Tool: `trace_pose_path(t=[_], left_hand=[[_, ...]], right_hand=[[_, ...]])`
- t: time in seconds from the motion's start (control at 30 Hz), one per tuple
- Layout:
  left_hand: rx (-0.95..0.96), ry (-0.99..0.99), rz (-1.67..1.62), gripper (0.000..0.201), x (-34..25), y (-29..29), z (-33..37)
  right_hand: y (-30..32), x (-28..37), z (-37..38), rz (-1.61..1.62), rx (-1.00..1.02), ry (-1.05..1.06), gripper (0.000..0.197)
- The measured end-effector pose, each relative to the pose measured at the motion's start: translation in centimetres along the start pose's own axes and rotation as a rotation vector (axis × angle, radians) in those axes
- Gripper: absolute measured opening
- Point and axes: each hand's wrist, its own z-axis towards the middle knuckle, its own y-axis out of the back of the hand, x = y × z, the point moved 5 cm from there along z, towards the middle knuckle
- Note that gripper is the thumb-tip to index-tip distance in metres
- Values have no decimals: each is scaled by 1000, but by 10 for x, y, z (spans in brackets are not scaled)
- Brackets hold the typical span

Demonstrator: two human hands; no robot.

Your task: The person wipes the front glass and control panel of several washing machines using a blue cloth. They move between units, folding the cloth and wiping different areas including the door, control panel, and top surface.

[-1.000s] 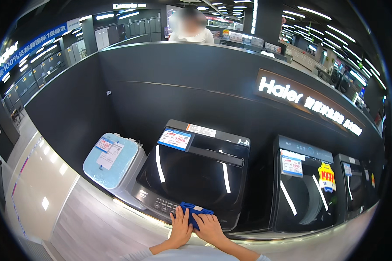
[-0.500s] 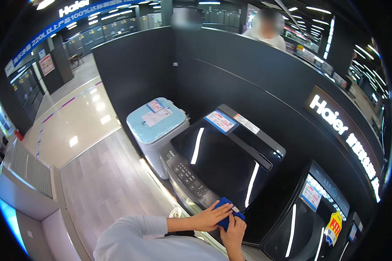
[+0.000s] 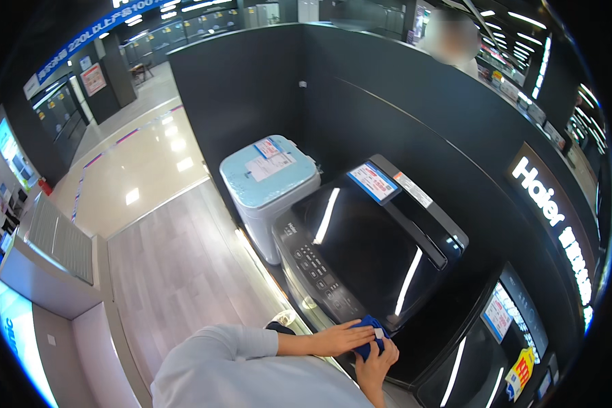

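A folded blue cloth (image 3: 368, 327) with a small white tag sits at the near front corner of a dark top-loading washing machine (image 3: 360, 238), by the end of its button panel (image 3: 319, 268). My left hand (image 3: 341, 339) reaches in from the left, its fingers laid together over the cloth and closed on it. From below, my right hand (image 3: 376, 365) grips the cloth's near side with bent fingers. Part of the cloth is hidden under both hands. The machine's glossy lid is down.
A small white washer with a light blue lid (image 3: 268, 180) stands to the left. A dark front-loading machine (image 3: 449, 367) with a yellow and red tag is at the right. Black partition walls (image 3: 387, 129) rise behind; a person (image 3: 449, 44) is beyond them. Wood-look flooring (image 3: 183, 265) lies left.
The whole view has shifted, so the machines appear farther right. Both hands stay on the cloth at the same corner, and its white tag now shows more plainly between them.
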Motion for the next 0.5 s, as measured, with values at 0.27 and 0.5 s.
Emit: trace_pose_path(t=[0.27,0.5], left_hand=[[46,19,-44,49,55,35,-31],[11,141,66,58,131,67,-83]], right_hand=[[-37,48,45,-75,-33,75,47],[-80,111,112,-88,34,141,37]])
